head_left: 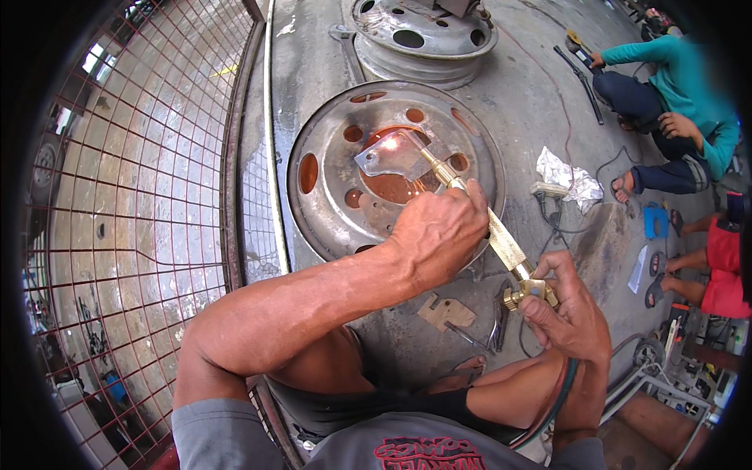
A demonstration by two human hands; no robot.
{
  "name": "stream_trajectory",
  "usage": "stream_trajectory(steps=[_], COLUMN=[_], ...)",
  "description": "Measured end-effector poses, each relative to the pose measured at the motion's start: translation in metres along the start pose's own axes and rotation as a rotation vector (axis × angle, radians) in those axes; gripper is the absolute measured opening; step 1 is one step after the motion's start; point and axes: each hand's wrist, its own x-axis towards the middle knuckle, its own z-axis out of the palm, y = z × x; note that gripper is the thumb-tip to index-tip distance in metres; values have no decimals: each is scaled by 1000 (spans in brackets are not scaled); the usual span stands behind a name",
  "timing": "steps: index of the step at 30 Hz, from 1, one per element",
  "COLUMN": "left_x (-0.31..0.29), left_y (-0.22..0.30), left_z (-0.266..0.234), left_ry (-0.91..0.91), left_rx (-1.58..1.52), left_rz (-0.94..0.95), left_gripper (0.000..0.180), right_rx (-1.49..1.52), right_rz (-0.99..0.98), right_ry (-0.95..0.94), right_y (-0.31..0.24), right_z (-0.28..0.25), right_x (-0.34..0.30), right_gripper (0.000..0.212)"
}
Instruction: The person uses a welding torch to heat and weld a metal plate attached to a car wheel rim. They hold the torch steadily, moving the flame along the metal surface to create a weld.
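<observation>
A brass cutting torch [507, 243] slants from lower right to upper left. My left hand [441, 229] closes round its front tube. At its rear, my right hand [570, 313] grips the body by the valve knobs, where hoses [562, 399] run down along my forearm. The torch tip meets a flat, notched metal plate [392, 159], with a bright glow and small sparks there. That plate lies across the centre hole of a rusty steel wheel rim [313, 215], which rests on the ground in front of me.
Another wheel rim [423, 70] stands beyond, beside a large wrench [347, 51]. A wire-mesh fence [149, 180] runs along the left. Pliers [499, 317] and a cut metal piece [446, 313] lie near my feet. At right, a person in a teal sleeve [642, 51] holds a tool.
</observation>
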Motion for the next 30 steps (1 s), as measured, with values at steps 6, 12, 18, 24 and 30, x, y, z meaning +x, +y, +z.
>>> stream_trajectory(steps=[6, 12, 18, 24, 30], left_x=[-1, -1, -1, -1, -1], left_y=[-3, -5, -4, -3, -4], left_z=[4, 4, 4, 4, 3], left_ry=[46, 22, 10, 20, -21], left_rx=[23, -10, 4, 18, -5], left_rz=[4, 23, 0, 5, -7], left_gripper=[46, 45, 45, 46, 48], right_rx=[36, 11, 8, -25, -36], right_rz=[-10, 60, 85, 64, 52], right_ry=[-67, -32, -26, -16, -18], right_y=[-1, -6, -7, -4, -4], right_z=[-2, -1, -1, -2, -1], right_x=[1, 0, 0, 0, 1], right_gripper=[39, 43, 43, 45, 46])
